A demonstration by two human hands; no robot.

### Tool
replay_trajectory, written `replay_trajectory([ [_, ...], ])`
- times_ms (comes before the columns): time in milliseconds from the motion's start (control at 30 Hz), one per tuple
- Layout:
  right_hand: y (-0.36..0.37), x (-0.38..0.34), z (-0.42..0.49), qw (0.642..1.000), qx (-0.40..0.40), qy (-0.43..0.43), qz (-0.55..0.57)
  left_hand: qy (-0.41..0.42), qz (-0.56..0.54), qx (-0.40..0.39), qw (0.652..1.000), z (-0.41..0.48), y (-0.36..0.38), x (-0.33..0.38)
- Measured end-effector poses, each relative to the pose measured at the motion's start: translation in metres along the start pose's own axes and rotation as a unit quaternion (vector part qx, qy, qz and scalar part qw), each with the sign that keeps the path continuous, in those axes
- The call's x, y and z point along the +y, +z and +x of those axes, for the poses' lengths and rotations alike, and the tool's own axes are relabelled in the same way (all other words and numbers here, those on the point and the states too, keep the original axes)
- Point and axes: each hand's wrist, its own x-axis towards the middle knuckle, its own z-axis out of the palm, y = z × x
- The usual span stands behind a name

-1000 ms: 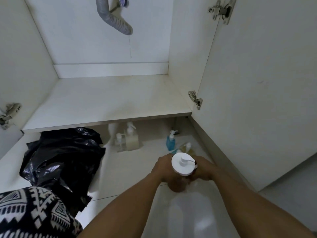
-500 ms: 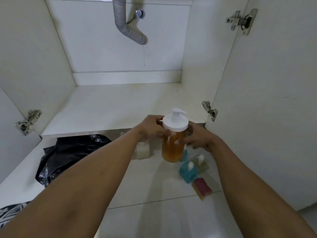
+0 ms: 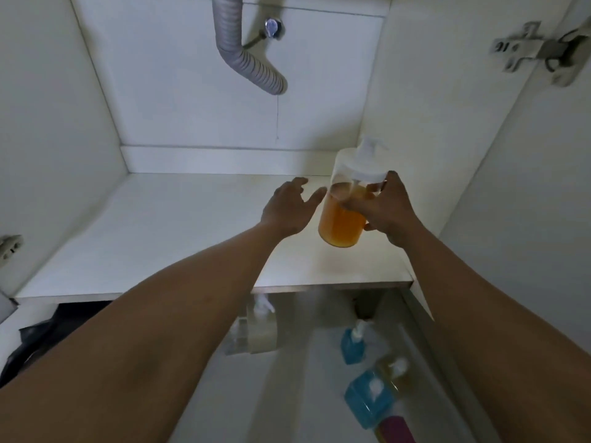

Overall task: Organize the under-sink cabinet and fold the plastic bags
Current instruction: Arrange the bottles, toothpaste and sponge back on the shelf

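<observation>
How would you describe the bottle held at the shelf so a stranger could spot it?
Find the cabinet shelf under the grey drain hose. At its right end, the right hand grips a clear pump bottle. Its orange liquid sets it apart from the blue bottles on the floor below.

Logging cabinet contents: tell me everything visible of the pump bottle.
The pump bottle is a clear, plastic-looking cylinder with a white pump cap, over half full of orange liquid. It leans above the shelf, toward its right side; whether its base rests there is unclear. The right hand grips its upper part; the left hand is open beside it.
</observation>
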Motion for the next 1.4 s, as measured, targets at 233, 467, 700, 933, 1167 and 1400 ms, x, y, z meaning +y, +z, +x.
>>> replay_trajectory([
  [233, 0.014, 0.028, 0.072, 0.997, 0.079, 0.017, -0.006, -0.049, 0.220, -0.044, 0.973, 0.056, 0.064, -0.076],
  [467, 0.037, 0.054, 0.151, 0.987, 0.152, 0.029, -0.053, -0.050, 0.287, -0.102, 0.951, 0.083, 0.103, -0.109],
  [700, 0.073, 0.077, 0.233, 0.970, 0.238, 0.028, -0.026, -0.044, 0.294, -0.112, 0.948, 0.091, 0.107, -0.115],
  [933, 0.096, 0.082, 0.271, 0.957, 0.267, 0.034, -0.106, -0.043, 0.290, -0.111, 0.950, 0.089, 0.106, -0.115],
  [1167, 0.099, 0.096, 0.262, 0.923, 0.310, -0.077, -0.217, -0.045, 0.294, -0.111, 0.948, 0.089, 0.106, -0.114],
  [1400, 0.088, 0.101, 0.273, 0.891, 0.273, -0.133, -0.336, -0.046, 0.294, -0.111, 0.948, 0.088, 0.106, -0.114],
])
